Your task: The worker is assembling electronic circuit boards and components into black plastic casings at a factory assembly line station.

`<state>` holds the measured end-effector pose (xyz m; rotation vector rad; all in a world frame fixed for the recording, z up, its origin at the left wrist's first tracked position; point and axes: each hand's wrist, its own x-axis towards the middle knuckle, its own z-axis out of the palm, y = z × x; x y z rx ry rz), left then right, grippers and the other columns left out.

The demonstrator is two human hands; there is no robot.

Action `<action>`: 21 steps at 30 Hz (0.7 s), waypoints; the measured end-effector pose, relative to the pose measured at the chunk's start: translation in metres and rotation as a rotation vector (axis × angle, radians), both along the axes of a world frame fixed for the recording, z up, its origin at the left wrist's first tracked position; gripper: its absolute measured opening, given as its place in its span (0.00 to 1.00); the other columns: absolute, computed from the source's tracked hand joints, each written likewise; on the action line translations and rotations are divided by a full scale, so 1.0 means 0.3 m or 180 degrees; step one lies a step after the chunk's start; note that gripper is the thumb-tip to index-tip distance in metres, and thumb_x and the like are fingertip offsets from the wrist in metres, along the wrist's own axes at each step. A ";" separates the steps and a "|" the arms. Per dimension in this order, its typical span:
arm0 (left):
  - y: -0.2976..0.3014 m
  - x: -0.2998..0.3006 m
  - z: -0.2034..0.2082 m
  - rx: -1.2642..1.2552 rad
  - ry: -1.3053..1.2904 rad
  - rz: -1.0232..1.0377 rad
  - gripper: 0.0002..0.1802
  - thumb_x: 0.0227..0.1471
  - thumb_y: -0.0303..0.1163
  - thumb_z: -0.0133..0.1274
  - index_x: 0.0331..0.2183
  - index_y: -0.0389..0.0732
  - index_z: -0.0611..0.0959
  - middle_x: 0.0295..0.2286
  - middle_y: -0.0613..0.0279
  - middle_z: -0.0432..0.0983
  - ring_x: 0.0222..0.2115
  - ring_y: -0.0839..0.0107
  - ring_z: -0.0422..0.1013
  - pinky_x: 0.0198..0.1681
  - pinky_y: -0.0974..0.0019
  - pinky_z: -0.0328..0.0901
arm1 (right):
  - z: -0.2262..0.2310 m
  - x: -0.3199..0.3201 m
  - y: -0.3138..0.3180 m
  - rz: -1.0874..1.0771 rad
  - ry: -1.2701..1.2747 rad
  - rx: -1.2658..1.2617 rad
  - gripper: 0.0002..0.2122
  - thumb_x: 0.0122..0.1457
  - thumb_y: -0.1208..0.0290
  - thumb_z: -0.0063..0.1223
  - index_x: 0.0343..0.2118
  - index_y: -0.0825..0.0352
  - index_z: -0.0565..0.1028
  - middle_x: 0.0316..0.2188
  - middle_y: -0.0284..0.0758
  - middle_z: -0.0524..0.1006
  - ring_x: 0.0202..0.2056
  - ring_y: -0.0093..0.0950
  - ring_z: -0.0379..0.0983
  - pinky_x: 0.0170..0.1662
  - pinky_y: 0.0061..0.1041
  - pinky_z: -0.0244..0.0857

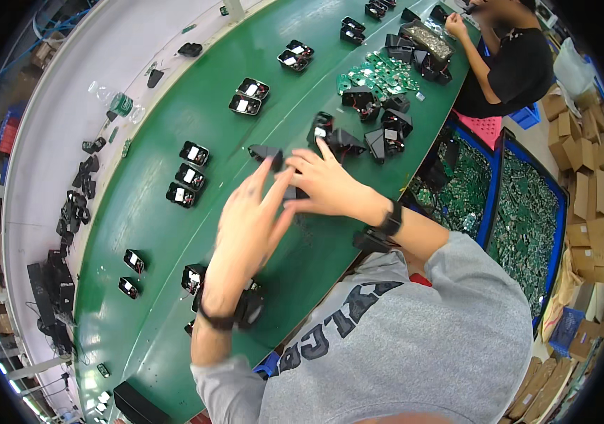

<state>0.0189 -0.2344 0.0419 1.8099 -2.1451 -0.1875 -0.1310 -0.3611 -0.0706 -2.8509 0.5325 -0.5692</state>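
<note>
Both hands meet over the middle of the green table (245, 127). My left hand (242, 219) has its fingers stretched out, slightly smeared by motion, the index fingertip close to a black plastic housing (266, 153). My right hand (333, 185) curls its fingers and thumb around a dark plastic piece (295, 192), mostly hidden between the hands. Just beyond my right hand stand black housings (346, 143) with wires inside. Under my left wrist several more open housings (249, 307) are partly covered by my forearm.
Open housings (190, 175) stand in small groups along the table. A pile of green circuit boards (379, 74) lies farther off, beside a metal-filled tray (427, 39). A co-worker (514, 67) sits at the far right. Blue-edged bins (528, 226) of boards stand right of the table.
</note>
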 end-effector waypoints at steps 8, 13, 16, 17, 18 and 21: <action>-0.658 -0.237 -0.202 -0.0132 0.0130 -0.0301 0.40 0.50 0.63 0.51 0.61 0.60 0.64 0.62 0.41 0.51 0.62 0.39 0.48 0.60 0.35 0.50 | 0.110 -0.428 -0.286 -0.2229 -0.1468 -0.0011 0.21 0.52 0.56 0.60 0.46 0.63 0.77 0.51 0.43 0.72 0.54 0.44 0.65 0.56 0.41 0.60; -0.750 -0.255 -0.296 0.0080 0.0158 -0.0938 0.29 0.47 0.49 0.59 0.50 0.54 0.73 0.52 0.46 0.62 0.51 0.38 0.59 0.53 0.42 0.61 | -0.117 -0.408 -0.297 -0.1956 -0.1462 0.0609 0.25 0.56 0.56 0.57 0.53 0.64 0.72 0.57 0.46 0.65 0.60 0.48 0.55 0.63 0.43 0.50; -0.623 -0.215 -0.260 0.0277 0.0168 -0.0984 0.27 0.47 0.45 0.59 0.49 0.49 0.73 0.50 0.47 0.63 0.49 0.39 0.61 0.53 0.45 0.62 | -0.089 -0.363 -0.184 -0.1648 -0.1582 0.0785 0.23 0.56 0.57 0.56 0.51 0.64 0.72 0.55 0.43 0.66 0.61 0.46 0.52 0.64 0.42 0.48; -0.581 -0.197 -0.238 0.0351 0.0120 -0.1015 0.27 0.47 0.44 0.59 0.48 0.48 0.73 0.51 0.48 0.63 0.49 0.40 0.62 0.52 0.46 0.62 | -0.097 -0.354 -0.166 -0.1520 -0.1516 0.0840 0.23 0.56 0.57 0.56 0.52 0.65 0.71 0.56 0.42 0.65 0.62 0.46 0.51 0.64 0.44 0.47; -0.531 -0.164 -0.223 0.0272 0.0055 -0.0979 0.26 0.47 0.43 0.59 0.47 0.47 0.74 0.49 0.49 0.65 0.49 0.43 0.63 0.51 0.47 0.64 | -0.093 -0.328 -0.147 -0.1300 -0.1554 0.0879 0.24 0.56 0.57 0.56 0.53 0.65 0.70 0.56 0.42 0.64 0.62 0.46 0.50 0.64 0.44 0.46; -0.430 -0.124 -0.154 0.0325 -0.0192 -0.0909 0.23 0.48 0.40 0.56 0.46 0.44 0.74 0.47 0.50 0.68 0.48 0.47 0.65 0.51 0.49 0.63 | -0.082 -0.282 -0.081 -0.0767 -0.1588 0.1190 0.27 0.55 0.58 0.56 0.56 0.64 0.68 0.61 0.40 0.61 0.64 0.45 0.47 0.65 0.46 0.44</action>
